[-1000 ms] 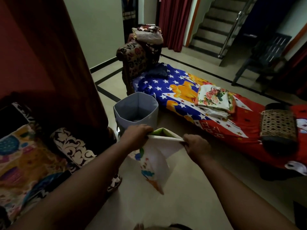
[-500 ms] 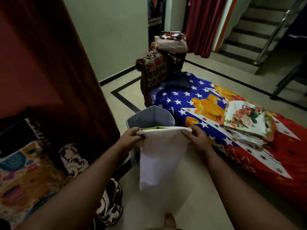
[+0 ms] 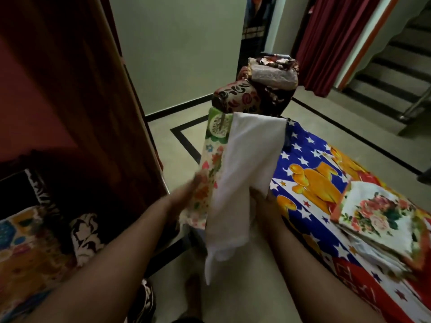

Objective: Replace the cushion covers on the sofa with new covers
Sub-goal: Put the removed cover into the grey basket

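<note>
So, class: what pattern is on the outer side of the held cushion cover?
Colourful flowers on white, with a green edge, on the cushion cover; head view.

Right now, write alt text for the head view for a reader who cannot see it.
Two hands hold up a cushion cover, white inside and floral outside: the left hand at its printed edge, the right hand under the white cloth. Behind lies a star-patterned mattress with folded floral covers.

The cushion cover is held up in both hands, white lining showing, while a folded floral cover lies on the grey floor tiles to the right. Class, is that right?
Not quite. The head view shows the folded floral cover lying on the star-patterned sheet, not on floor tiles. The cushion cover is indeed held by the left hand and right hand.
</note>
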A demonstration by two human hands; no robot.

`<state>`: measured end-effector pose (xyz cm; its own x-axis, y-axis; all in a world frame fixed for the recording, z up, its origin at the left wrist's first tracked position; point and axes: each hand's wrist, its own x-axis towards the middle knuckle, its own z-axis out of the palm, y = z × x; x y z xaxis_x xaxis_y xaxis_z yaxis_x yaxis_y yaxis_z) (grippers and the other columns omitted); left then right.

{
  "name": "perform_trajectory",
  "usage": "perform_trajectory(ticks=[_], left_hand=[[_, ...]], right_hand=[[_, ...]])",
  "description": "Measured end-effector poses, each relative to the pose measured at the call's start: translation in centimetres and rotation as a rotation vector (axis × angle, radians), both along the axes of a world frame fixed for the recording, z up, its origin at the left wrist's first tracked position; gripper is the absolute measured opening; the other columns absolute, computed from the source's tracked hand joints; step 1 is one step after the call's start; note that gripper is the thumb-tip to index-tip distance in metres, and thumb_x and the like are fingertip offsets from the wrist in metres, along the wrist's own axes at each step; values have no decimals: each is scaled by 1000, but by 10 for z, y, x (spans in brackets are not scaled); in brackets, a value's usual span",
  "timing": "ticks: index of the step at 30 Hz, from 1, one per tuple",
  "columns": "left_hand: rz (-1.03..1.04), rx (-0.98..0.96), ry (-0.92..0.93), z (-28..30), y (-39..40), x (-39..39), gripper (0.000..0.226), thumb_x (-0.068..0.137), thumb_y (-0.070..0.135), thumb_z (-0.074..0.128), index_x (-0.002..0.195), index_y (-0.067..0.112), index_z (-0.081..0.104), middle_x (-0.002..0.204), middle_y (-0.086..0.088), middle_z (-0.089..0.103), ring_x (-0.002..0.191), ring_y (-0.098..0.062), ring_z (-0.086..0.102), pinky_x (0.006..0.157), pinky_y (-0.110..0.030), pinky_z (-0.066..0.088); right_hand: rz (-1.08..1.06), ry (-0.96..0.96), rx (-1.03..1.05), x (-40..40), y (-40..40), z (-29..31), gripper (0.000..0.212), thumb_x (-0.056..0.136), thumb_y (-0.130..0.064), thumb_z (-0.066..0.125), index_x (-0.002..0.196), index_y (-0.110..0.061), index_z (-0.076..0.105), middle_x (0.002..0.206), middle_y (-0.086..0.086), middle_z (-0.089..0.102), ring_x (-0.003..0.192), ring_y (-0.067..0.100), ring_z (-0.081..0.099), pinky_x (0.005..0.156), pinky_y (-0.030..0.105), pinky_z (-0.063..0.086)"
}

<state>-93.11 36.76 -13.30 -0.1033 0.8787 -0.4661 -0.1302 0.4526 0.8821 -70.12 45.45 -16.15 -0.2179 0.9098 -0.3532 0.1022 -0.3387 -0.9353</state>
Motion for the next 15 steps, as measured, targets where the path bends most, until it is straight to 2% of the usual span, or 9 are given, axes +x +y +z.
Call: perform_trajectory(ticks=[1,3,6,8,10,11,12,13,15], left_hand=[[-34,-68,-41,-20,-1,-3,112,35,98,68,127,33,59,132,-3,65,119,-25,62,111,-50,41],[-48,-83,-78,-56,8,-5,97,43,90,74,121,34,59,126,4,66,115,-18,63,110,-47,43],[4,-22,-127,-87,41,-7,95,55,66,90,132,22,56,131,-6,68,118,-24,66,104,-47,52],[122,-89,-13,-109,70,-15,93,60,49,96,136,20,51,136,-8,64,118,-22,65,101,-44,54],[244,-234,143,-131,90,-24,110,68,28,94,154,20,24,146,-10,53,126,-27,57,105,-49,50],[272,-273,170,-140,99,-31,118,72,20,90,158,28,10,152,-11,47,132,-30,53,108,-51,48],[259,-268,199,-147,105,-37,120,75,15,87,159,35,4,155,-11,43,136,-31,50,109,-52,47],[218,-240,248,-151,111,-41,117,78,14,85,159,38,5,158,-10,41,138,-31,48,110,-51,46],[61,-192,419,-157,118,-49,102,80,21,84,159,36,20,160,-5,38,142,-27,44,113,-47,44]], right_hand=[[-14,-43,0,-11,13,-4,56,95,-40,64,146,-26,47,131,-3,57,117,21,54,101,44,46],[-19,-192,24,-29,40,-18,49,95,-33,66,139,-19,52,128,4,61,113,24,58,94,43,50],[-20,-388,44,-46,72,-35,40,92,-27,72,124,-12,53,111,6,63,102,26,62,81,34,48],[-19,-478,14,-57,94,-39,46,89,-31,75,121,-14,46,110,6,59,88,18,59,71,32,47],[25,-507,-27,-63,116,-46,51,88,-27,77,121,-18,40,113,6,56,85,14,56,65,30,46],[76,-479,-61,-66,126,-49,54,87,-21,78,125,-20,40,117,5,54,89,15,57,66,29,48],[155,-456,-72,-68,134,-54,60,86,-14,79,131,-20,40,124,5,53,97,17,57,71,28,49],[263,-465,-55,-67,142,-60,68,84,-11,80,138,-21,42,131,4,50,108,19,55,78,27,50],[548,-575,9,-64,158,-74,82,78,-17,86,147,-24,42,143,-1,44,126,17,47,95,25,48]])
